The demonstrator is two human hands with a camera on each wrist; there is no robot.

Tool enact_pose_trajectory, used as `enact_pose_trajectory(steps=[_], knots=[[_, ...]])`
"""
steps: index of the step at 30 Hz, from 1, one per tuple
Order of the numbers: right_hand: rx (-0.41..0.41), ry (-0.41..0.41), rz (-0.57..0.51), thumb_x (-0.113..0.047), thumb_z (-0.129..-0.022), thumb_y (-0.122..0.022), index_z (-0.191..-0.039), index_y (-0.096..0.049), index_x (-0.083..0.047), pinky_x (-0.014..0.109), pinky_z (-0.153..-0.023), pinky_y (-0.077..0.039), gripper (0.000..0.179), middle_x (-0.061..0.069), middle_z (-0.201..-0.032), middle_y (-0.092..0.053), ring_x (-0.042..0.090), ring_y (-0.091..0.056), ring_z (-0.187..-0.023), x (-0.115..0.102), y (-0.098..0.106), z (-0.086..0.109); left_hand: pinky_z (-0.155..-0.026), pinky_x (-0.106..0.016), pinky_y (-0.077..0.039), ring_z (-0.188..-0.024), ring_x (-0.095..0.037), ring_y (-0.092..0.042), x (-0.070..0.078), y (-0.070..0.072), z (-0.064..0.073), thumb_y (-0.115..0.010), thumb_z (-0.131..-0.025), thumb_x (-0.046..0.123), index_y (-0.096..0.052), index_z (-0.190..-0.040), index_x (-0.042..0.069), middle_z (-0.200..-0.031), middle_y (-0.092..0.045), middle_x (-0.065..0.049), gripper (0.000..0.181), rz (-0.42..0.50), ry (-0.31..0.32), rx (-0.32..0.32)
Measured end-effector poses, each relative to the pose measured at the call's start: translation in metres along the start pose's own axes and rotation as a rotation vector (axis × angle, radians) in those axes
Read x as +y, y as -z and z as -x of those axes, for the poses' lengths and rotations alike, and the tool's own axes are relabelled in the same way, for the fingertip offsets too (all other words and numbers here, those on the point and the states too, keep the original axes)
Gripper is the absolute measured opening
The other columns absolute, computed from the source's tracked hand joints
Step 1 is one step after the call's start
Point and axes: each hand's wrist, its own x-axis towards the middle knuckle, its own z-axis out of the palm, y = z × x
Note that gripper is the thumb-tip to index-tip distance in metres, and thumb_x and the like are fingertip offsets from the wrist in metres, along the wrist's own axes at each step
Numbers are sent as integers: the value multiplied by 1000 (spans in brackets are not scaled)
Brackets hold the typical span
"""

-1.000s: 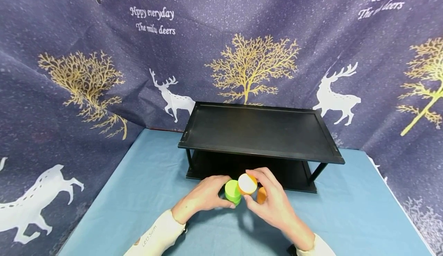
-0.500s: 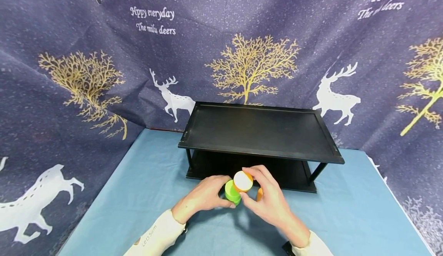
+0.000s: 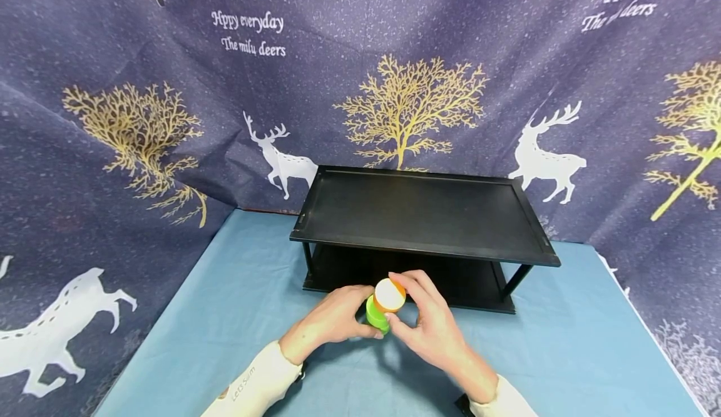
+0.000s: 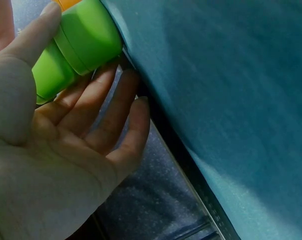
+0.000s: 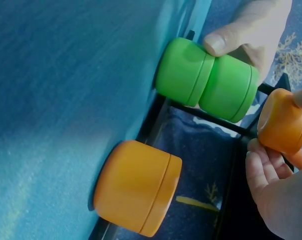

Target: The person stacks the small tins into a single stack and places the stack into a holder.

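Two round green cups (image 3: 376,315) stand one on top of the other on the cloth. My left hand (image 3: 332,317) grips this stack, thumb on the near side and fingertips on the far side. My right hand (image 3: 430,326) pinches a small orange cup (image 3: 390,295) by its side, its white top facing up. That cup is raised and overlaps the green stack in the head view; the right wrist view shows a gap between them. A second orange cup (image 5: 133,187) rests on the cloth below my right hand, hidden behind it in the head view.
A black two-tier rack (image 3: 428,213) stands just beyond the hands, its lower shelf (image 3: 349,267) close to the green stack. Blue cloth (image 3: 563,342) covers the table. A dark curtain (image 3: 315,91) with deer and trees hangs behind.
My right hand has moved left with the orange cup, bringing it over the green stack. The orange cup on the cloth has become hidden in the head view. My left hand has hardly moved.
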Motion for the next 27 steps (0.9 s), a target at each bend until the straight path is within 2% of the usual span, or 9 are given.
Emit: enact_pose_trajectory(steps=[3,10,17,22,27], knots=[[-11,-1,17,-8,-82,-89,-146,-61,-14,25,-98,-53,70,0,-132,-59,15,-61,-113,1,-2,1,-96,-32,-55,-104,-5,-64,0,0,0,-95,-78,48,-68,-131,25,-117,-69,17,64,5,-4,4],[-34,-7,28,-10,-84,-89,-149,-59,-16,17,-102,-48,72,1,-132,-59,16,-61,-114,3,-7,3,-98,-33,-55,-107,-5,-64,1,0,0,-95,-78,47,-68,-133,25,-122,-70,16,65,15,-8,9],[-44,-21,40,-13,-85,-89,-150,-59,-15,18,-101,-50,71,-1,-133,-59,14,-60,-114,4,-8,2,-98,-33,-55,-109,-6,-65,0,0,0,-95,-79,47,-67,-135,25,-123,-70,15,66,14,-5,6],[-68,-56,80,-17,-87,-89,-151,-58,-18,24,-98,-55,72,-5,-135,-58,10,-59,-116,4,-9,3,-98,-34,-55,-110,-7,-65,1,0,0,-94,-79,46,-66,-137,24,-125,-70,14,68,14,0,3],[-54,-51,106,-18,-85,-90,-151,-59,-19,35,-89,-62,73,-6,-134,-58,11,-61,-113,4,-12,4,-99,-34,-55,-110,-7,-65,0,0,0,-94,-80,47,-65,-138,24,-125,-69,14,68,13,2,0]])
